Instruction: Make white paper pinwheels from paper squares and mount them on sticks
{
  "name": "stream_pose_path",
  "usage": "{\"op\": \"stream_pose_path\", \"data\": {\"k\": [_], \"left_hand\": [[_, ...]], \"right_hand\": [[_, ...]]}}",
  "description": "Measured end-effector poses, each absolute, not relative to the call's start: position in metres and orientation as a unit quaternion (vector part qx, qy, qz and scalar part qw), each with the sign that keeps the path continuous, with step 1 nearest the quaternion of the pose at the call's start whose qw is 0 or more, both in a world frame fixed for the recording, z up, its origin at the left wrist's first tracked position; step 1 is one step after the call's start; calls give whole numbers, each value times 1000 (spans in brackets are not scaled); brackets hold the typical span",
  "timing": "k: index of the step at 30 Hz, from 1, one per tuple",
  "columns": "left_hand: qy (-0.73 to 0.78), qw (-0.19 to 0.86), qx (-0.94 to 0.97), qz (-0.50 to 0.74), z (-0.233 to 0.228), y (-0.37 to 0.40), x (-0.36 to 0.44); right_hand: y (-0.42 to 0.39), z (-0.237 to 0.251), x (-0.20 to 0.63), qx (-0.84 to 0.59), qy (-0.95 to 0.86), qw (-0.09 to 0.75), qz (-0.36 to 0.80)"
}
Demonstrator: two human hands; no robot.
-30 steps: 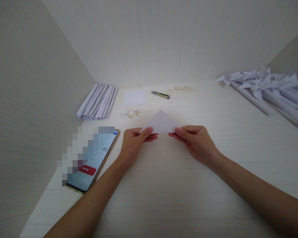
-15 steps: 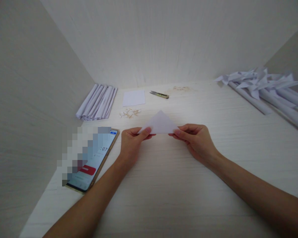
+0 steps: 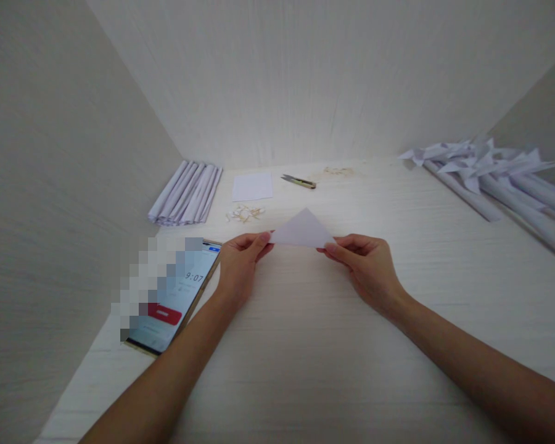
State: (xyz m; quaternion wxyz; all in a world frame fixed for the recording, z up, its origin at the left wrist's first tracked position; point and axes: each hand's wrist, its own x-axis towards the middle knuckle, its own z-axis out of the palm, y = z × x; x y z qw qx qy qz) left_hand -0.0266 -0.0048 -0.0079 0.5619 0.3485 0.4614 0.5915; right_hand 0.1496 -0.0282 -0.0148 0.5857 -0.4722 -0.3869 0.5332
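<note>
A white sheet of paper (image 3: pixel 304 229), folded into a triangle, is held just above the table with its point facing away from me. My left hand (image 3: pixel 243 258) pinches the left corner between thumb and fingers. At the right corner, my right hand (image 3: pixel 366 259) grips the paper the same way, thumb on top. Beyond the paper lies a small heap of cotton swab pieces (image 3: pixel 246 214). Behind that heap are a stack of square white paper (image 3: pixel 253 187) and a pair of thread snips (image 3: pixel 298 181).
Rolled paper tubes (image 3: pixel 185 194) lie bundled at the back left. A phone (image 3: pixel 178 308), partly pixelated, rests by my left forearm. Paper pinwheels on tubes (image 3: pixel 481 166) are piled at the right. Small stick scraps (image 3: pixel 338 171) lie near the back wall (image 3: pixel 300 80).
My left thumb and fingers have slid outward to the paper's left corner, uncovering more of it. The right hand keeps its pinch. The whole view has shifted slightly.
</note>
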Motion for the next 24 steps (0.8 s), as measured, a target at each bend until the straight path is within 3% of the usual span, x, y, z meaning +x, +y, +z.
{"op": "stream_pose_path", "data": {"k": [4, 10, 18, 24], "left_hand": [[403, 596, 313, 621, -5, -5, -23], [331, 712, 343, 516, -3, -20, -7], [386, 713, 329, 484, 1, -23, -9], [377, 736, 321, 462, 4, -25, -10]], "right_hand": [[-32, -12, 146, -470, -406, 593, 512], [-45, -6, 135, -458, -489, 553, 495], [-52, -6, 132, -429, -635, 463, 445], [-47, -4, 136, -438, -576, 497, 479]]}}
